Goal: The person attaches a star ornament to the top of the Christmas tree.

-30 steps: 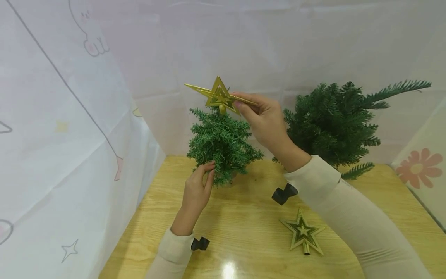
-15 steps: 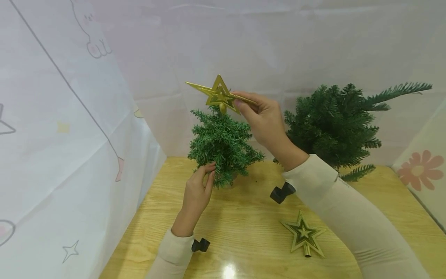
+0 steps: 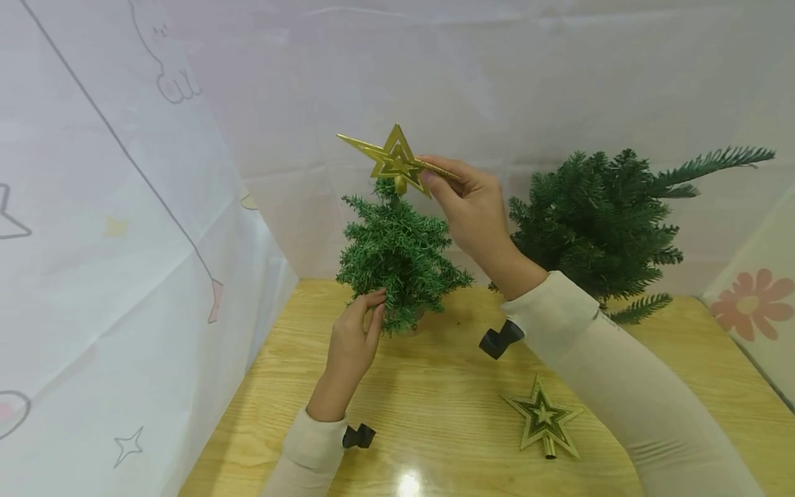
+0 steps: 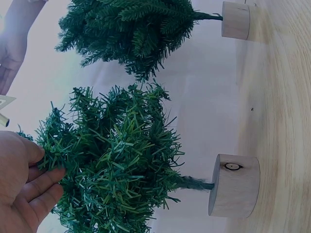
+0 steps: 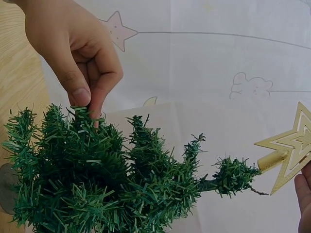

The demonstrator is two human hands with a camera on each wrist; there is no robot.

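Note:
A gold star tree topper [image 3: 398, 163] is pinched between thumb and fingers of my right hand [image 3: 475, 210], above the small artificial Christmas tree [image 3: 397, 252]. In the right wrist view, the hollow tube [image 5: 272, 159] under the star is right by the tree's tip [image 5: 238, 175]; whether they touch I cannot tell. My left hand [image 3: 352, 343] is low on the tree's left side, and the right wrist view has its thumb and fingers pinching a branch. The tree's round wooden base [image 4: 235, 186] rests on the table.
A second, darker artificial tree [image 3: 596, 224] stands to the right on its own wooden base [image 4: 236, 20], one long branch sticking out sideways. Another gold star topper [image 3: 542, 415] lies on the wooden table [image 3: 428, 407] near my right sleeve. Printed cloth [image 3: 435, 76] hangs behind.
My right hand has lifted the star topper slightly up and to the right, and more of the tree's tip shows below it. The left hand keeps its place on the branch.

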